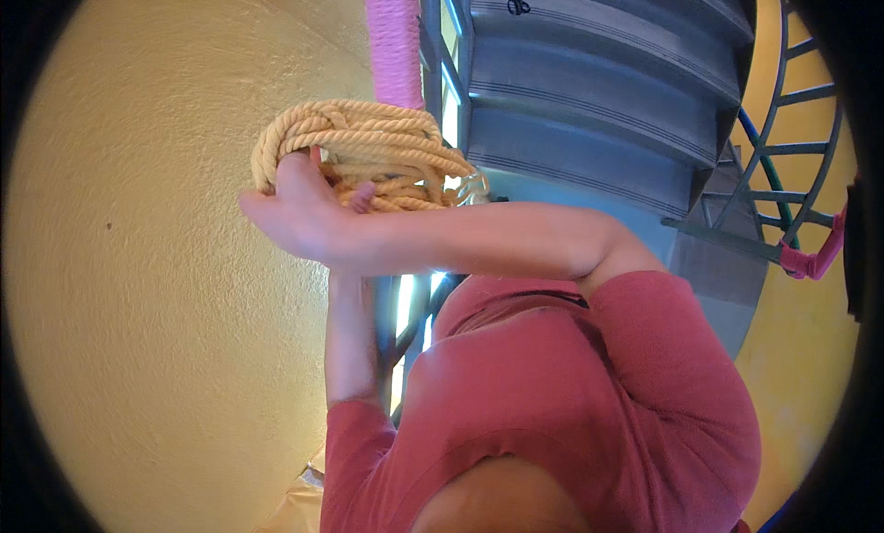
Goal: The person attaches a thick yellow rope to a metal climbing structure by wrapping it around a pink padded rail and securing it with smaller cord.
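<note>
A thick coil of cream twisted rope (pixel 387 146) is held up in front of the yellow wall, just below a post wrapped in pink cord (pixel 394 45). My right arm crosses my body to the left. My right hand (pixel 304 201) is closed on the coil's left end, its fingers reaching in among the loops. Behind that forearm, my left arm rises to the coil's underside. Of my left hand (pixel 362 197), only a digit shows, pressed against the lower strands; the rest is hidden. Loose, thin strands hang at the coil's right end.
Grey metal stairs (pixel 589 91) curve up on the right, with black-handled scissors (pixel 517 3) on an upper step. A grey railing (pixel 773 151) bounds their far right, with a pink-wrapped part (pixel 815 257) at its lower end. The textured yellow wall (pixel 157 257) stands close on my left.
</note>
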### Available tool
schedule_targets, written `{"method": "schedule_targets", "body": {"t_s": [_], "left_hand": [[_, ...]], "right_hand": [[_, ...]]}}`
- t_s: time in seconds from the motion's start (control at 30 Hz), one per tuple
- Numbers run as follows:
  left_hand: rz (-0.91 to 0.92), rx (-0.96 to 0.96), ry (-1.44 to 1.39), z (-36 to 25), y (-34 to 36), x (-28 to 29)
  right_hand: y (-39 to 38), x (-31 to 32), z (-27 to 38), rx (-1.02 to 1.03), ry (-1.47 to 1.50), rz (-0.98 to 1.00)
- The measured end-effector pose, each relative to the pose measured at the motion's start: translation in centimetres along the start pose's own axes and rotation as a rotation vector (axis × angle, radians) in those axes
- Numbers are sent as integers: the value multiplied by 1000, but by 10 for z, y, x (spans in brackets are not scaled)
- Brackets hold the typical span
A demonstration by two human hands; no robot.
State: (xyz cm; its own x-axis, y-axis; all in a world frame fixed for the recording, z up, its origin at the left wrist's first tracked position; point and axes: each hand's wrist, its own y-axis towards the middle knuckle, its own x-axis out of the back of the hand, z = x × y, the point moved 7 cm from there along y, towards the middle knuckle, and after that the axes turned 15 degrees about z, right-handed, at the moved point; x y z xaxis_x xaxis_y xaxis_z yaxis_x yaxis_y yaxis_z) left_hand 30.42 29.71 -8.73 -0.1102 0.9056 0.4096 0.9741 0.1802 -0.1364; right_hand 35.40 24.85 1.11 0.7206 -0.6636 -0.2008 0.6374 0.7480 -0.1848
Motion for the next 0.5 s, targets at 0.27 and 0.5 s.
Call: {"method": "schedule_targets", "body": {"t_s": [0.27, 0.5], "left_hand": [[-108, -187, -39, -24, -10, -4], [70, -173, 46, -33, -32, -4]], "right_hand": [[-43, 0, 23, 16, -362, 193], [-86, 8, 35, 301, -331, 110]]}}
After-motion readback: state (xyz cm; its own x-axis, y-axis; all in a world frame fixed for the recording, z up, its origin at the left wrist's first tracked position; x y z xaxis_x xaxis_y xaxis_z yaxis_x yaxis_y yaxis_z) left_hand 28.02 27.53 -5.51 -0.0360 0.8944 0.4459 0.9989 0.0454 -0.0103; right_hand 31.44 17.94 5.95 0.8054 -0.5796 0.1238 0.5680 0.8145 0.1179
